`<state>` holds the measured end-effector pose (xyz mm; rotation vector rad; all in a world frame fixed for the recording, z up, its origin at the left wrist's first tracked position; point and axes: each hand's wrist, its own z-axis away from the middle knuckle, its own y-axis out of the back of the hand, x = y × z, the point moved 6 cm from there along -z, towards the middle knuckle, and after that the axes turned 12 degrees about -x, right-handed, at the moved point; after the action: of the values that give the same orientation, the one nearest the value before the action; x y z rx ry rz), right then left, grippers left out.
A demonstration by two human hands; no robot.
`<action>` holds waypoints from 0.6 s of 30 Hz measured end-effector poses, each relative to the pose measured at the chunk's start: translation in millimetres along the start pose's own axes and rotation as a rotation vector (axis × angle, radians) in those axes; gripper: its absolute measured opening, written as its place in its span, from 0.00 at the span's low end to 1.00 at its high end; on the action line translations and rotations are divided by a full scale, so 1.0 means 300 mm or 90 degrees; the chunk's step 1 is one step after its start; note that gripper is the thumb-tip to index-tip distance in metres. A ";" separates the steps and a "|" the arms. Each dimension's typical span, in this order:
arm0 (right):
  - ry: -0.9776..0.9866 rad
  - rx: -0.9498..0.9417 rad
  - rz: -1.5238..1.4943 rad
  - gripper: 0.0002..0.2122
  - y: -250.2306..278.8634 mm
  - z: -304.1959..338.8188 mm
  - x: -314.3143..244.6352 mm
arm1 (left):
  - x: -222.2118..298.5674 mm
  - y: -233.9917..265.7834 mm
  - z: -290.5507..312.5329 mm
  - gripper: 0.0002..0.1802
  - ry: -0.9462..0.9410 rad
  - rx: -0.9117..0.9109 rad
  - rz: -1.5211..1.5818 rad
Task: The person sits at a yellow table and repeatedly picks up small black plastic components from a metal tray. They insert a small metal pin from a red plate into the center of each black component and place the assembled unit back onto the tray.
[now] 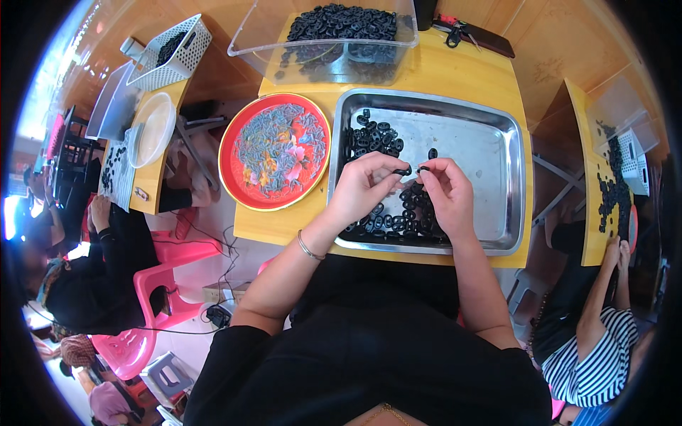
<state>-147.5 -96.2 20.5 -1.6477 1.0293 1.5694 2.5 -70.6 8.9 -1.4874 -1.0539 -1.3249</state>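
Above the metal tray (pixel 490 117), my left hand (pixel 362 186) pinches a small black oval piece (pixel 403 171) between thumb and forefinger. Just beside it, my right hand (pixel 449 193) is closed in a pinch, with a dark bit at its fingertips that is too small to make out. The two sets of fingertips are close together but apart. Many black oval pieces with holes (pixel 376 135) lie in the tray's left half, partly hidden by my hands. One loose piece (pixel 432 153) sits just beyond my right fingertips.
Left of the tray, a red round dish (pixel 226 170) holds many thin grey bits. A clear bin (pixel 249 48) of black pieces stands at the back of the yellow table (pixel 469 78). Tools (pixel 458 32) lie back right. People work at side tables; a pink chair (pixel 145 298) is at left.
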 end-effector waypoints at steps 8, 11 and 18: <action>0.005 -0.030 -0.043 0.04 -0.021 0.000 -0.011 | -0.013 0.025 -0.005 0.10 -0.081 -0.052 0.150; -0.007 -0.053 -0.034 0.04 -0.027 0.000 -0.013 | -0.014 0.026 -0.003 0.12 -0.062 -0.057 0.182; 0.005 -0.048 -0.012 0.04 -0.025 -0.002 -0.009 | -0.019 0.026 0.004 0.15 0.020 -0.026 0.206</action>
<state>-140.7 -92.9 22.7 -1.7108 0.9673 1.6088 10.0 -71.7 2.6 -1.5845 -0.7321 -1.1412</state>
